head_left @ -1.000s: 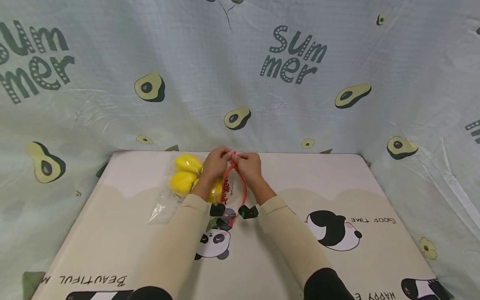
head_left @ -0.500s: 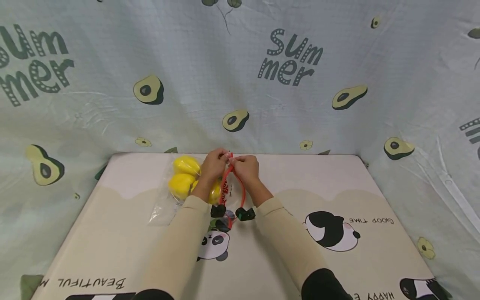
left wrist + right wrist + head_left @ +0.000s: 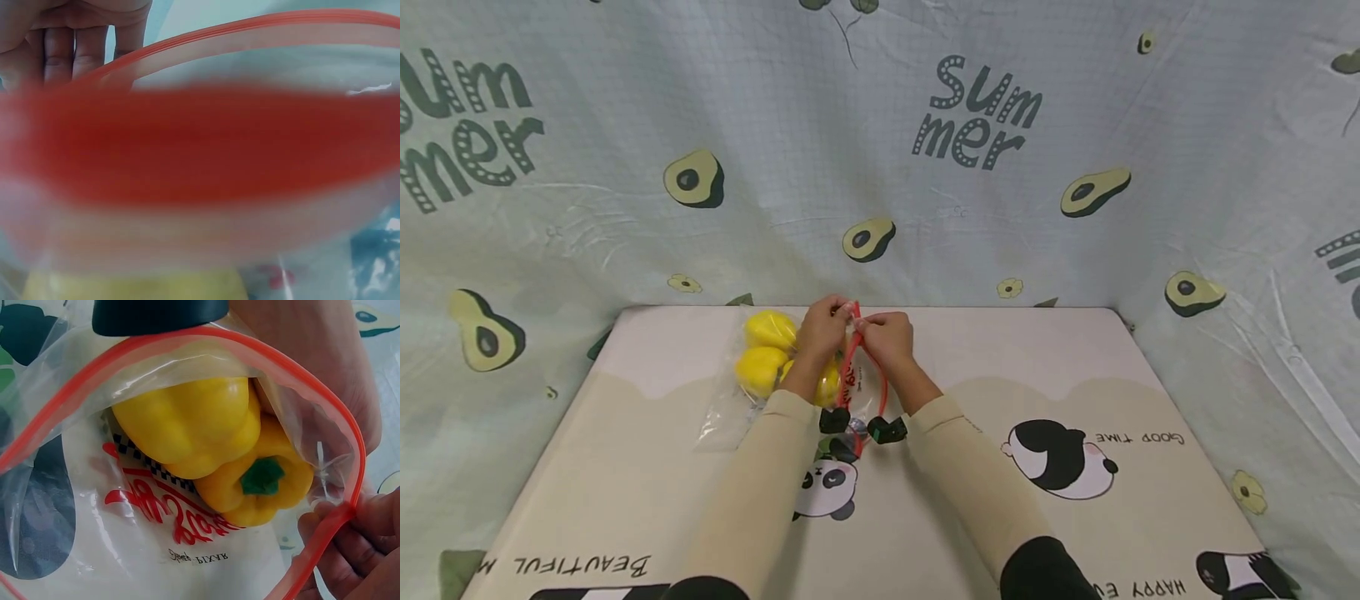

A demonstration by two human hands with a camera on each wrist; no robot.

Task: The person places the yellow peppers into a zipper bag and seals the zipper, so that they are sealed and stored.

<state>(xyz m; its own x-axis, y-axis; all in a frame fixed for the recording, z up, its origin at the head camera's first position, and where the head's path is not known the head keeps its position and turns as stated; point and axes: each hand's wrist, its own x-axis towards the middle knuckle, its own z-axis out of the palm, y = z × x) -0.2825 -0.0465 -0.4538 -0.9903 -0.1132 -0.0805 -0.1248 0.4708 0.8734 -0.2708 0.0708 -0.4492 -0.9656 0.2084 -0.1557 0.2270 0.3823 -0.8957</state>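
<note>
A clear zip bag [image 3: 718, 421] with a red zip edge lies on its side, its mouth toward my hands. Yellow bell peppers [image 3: 760, 371] lie inside; in the right wrist view one pepper [image 3: 269, 494] shows its green stem. My left hand [image 3: 822, 329] pinches the red edge at the mouth's far end. Right beside it, my right hand [image 3: 889, 339] pinches the same edge between thumb and fingers. Nearer me the mouth gapes in a loop. In the left wrist view the red edge [image 3: 206, 147] blurs across the front, with fingers [image 3: 57, 56] behind it.
The table [image 3: 970, 467] has a cover printed with pandas and lettering. A curtain [image 3: 985, 233] with avocado prints hangs behind its far edge. Dark wrist cameras [image 3: 887, 430] hang under both wrists, next to the bag's mouth.
Both hands keep their pinch on the red edge and have shifted slightly left. A little more of the edge shows between them. The head view has also drifted slightly.
</note>
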